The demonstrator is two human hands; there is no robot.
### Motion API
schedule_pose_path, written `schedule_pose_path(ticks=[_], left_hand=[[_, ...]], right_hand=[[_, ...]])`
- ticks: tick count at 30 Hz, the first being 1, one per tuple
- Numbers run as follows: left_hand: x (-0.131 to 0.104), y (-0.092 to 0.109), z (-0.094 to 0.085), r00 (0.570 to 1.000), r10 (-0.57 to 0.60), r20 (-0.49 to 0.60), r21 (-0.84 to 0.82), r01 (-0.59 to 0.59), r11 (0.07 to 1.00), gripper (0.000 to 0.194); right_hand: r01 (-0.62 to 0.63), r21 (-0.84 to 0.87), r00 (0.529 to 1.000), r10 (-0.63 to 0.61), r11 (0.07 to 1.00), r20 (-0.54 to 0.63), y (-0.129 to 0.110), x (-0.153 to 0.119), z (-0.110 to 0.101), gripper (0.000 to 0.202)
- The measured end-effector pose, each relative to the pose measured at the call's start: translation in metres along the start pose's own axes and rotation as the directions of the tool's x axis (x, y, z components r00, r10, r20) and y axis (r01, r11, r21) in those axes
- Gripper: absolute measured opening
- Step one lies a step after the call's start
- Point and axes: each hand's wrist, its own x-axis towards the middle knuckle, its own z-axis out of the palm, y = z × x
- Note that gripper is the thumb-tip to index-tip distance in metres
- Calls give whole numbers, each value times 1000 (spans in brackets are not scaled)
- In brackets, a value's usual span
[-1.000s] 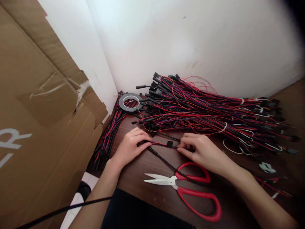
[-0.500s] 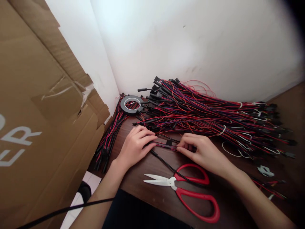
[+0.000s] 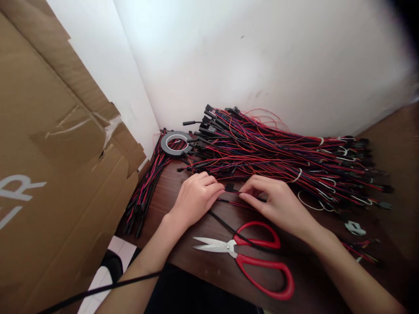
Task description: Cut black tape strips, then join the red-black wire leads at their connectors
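Observation:
Between my two hands runs a thin wire bundle with a flap of black tape on it. My left hand pinches the bundle just left of the tape, fingertips together. On the other side, my right hand holds it between thumb and forefinger. Below the tape, a red and dark wire strand lies close to the table. A black cable slants from under my left hand across the red-handled scissors, which lie with blades slightly apart. My palms hide parts of the wires.
A large heap of red and black wires with connectors lies along the wall. A roll of black tape rests on a smaller wire bundle at left. A cardboard box borders the left side. A pale clip-like piece lies at right.
My left fingers have shifted right, nearer the black tape. The taped bundle now appears apart from the lower strand. The whole view has moved slightly.

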Motion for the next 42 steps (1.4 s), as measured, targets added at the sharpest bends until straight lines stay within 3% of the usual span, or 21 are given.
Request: schedule_pose_path(ticks=[10,15,21,27,33,42], left_hand=[[8,1,0,1000,-3,29,-33,4,999,20],[10,-5,-1,997,49,59,-63,-45,997,22],[15,-11,-4,991,98,94,-78,-91,993,26],[16,-14,-2,988,150,20,-40,-149,988,25],[15,-11,3,984,167,-54,45,-165,985,26],[14,-8,3,974,190,-122,77,-182,980,24]], right_hand=[[-31,-12,996,30,999,-79,-6,0,10,5],[-16,-12,996,15,1000,-91,-5,-1,8,8],[122,-90,978,-135,989,-157,-2,-1,7,6],[215,-150,943,-245,965,-225,-4,0,6,12],[174,-134,953,-201,976,-227,-4,0,7,20],[142,-70,959,-155,987,-236,-5,0,5,16]])
